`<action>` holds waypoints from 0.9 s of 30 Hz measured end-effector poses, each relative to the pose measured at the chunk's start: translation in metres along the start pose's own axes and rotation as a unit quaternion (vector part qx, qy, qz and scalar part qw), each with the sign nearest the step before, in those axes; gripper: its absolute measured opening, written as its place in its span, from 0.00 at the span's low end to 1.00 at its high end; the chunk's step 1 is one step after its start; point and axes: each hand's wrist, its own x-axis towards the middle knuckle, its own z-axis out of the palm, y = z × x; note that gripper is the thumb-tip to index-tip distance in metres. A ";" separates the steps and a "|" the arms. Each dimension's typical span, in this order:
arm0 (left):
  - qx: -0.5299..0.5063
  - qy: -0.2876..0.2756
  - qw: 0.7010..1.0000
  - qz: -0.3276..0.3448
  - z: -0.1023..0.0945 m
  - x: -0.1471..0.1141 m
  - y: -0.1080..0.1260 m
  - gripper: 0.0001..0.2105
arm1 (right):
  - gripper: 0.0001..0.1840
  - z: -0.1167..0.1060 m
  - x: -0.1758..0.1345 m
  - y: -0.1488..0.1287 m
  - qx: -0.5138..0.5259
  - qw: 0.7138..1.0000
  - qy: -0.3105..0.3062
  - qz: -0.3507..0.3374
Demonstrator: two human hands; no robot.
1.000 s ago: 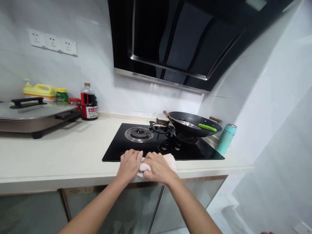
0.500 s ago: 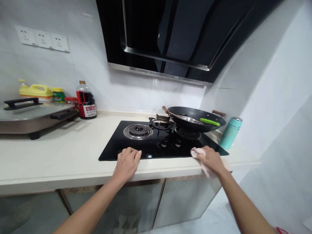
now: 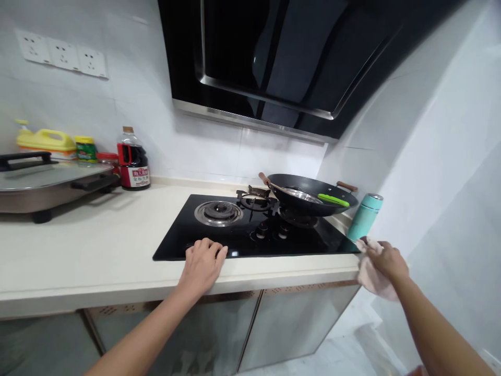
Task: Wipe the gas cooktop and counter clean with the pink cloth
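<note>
My left hand [image 3: 204,262] rests on the front edge of the black glass gas hob [image 3: 178,237], its fingers bent over the glass and holding nothing. At the hob's front right corner, my right hand [image 3: 388,261] grips a pale pink cloth [image 3: 373,277], part of which hangs past the counter edge. Just behind that hand stands a turquoise flask [image 3: 362,219] with a metal lid. A black wok [image 3: 309,209] with wooden handles sits on the hob's right burner, with a green-handled utensil [image 3: 332,200] and something shiny metal inside.
The cream countertop [image 3: 97,240] runs to the left. On it are a lidded electric pan [image 3: 47,193], a soy sauce bottle [image 3: 133,162], a green jar [image 3: 85,149] and a yellow jug [image 3: 47,141]. A black range hood [image 3: 254,62] hangs low over the hob.
My right hand has moved right with the cloth, from the hob's front edge to the counter's right end near the flask. My left hand stays at the hob edge. The view has shifted slightly.
</note>
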 end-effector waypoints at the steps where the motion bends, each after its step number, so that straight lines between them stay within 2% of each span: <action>1: 0.003 0.000 1.000 0.000 0.000 0.000 0.000 0.20 | 0.35 0.002 0.000 -0.009 0.003 1.000 -0.017 0.010; 4: 0.010 -0.002 1.000 -0.002 0.000 0.000 0.002 0.21 | 0.36 0.007 -0.010 -0.039 -0.020 0.998 -0.058 0.005; 7: 0.017 -0.004 1.000 0.001 0.000 0.000 0.004 0.21 | 0.31 0.004 -0.035 -0.072 -0.032 0.995 -0.059 -0.070; 10: 0.021 -0.006 1.000 0.005 -0.001 -0.002 0.005 0.21 | 0.27 -0.007 -0.077 -0.114 -0.031 0.988 -0.052 -0.142; 14: 0.004 -0.003 1.000 0.000 -0.003 -0.004 0.007 0.21 | 0.20 -0.023 -0.144 -0.186 -0.007 0.967 -0.026 -0.252; 19: -0.087 0.018 0.996 -0.005 -0.005 -0.002 0.004 0.19 | 0.17 -0.044 -0.220 -0.278 0.055 0.942 -0.051 -0.328; 21: -0.168 0.047 0.985 -0.004 -0.006 -0.005 0.002 0.17 | 0.17 -0.050 -0.244 -0.309 0.088 0.926 -0.064 -0.361; 24: -0.309 0.114 0.944 -0.035 -0.008 -0.025 -0.001 0.17 | 0.16 -0.054 -0.271 -0.344 0.161 0.901 -0.096 -0.391; 26: -0.377 0.131 0.914 -0.077 -0.008 -0.045 -0.004 0.20 | 0.13 -0.055 -0.280 -0.362 0.276 0.871 -0.159 -0.375; 27: -0.401 0.130 0.902 -0.096 -0.009 -0.055 -0.006 0.22 | 0.12 -0.055 -0.282 -0.370 0.343 0.846 -0.198 -0.357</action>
